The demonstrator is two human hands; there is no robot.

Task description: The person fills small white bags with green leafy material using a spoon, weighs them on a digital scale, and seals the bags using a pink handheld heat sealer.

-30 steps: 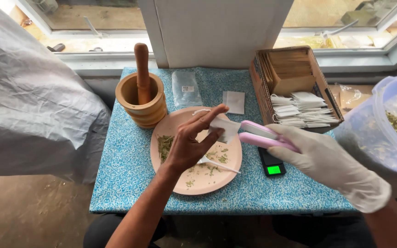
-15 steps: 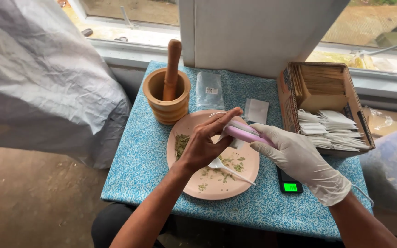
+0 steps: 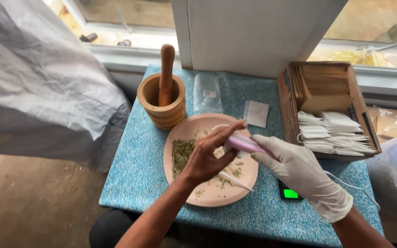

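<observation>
A pink handheld tool (image 3: 246,143) sits gripped at the centre of the scene, held just above a pink plate (image 3: 180,177) on a blue speckled surface (image 3: 134,179). The right hand (image 3: 302,170), in a white glove, has its fingers closed around the tool's rear end. The bare left hand (image 3: 207,158) curls its fingers over the tool's front end and pinches a small white sachet (image 3: 221,130) against it; how much of the sachet the tool clamps cannot be told.

On the plate lie a heap of dried green herb (image 3: 180,154), scattered flakes, and a thin white stick (image 3: 236,181). A small device with a lit green screen (image 3: 290,193) peeks from under the gloved wrist, just right of the plate.

Behind the plate stand a wooden mortar (image 3: 161,103) with its pestle (image 3: 166,73) upright inside, a clear plastic bag (image 3: 207,93) and a flat white sachet (image 3: 256,113). A cardboard box (image 3: 288,92) to the right holds stacked white sachets (image 3: 331,133) and brown envelopes (image 3: 325,87). A grey tarpaulin (image 3: 37,92) hangs at left.
</observation>
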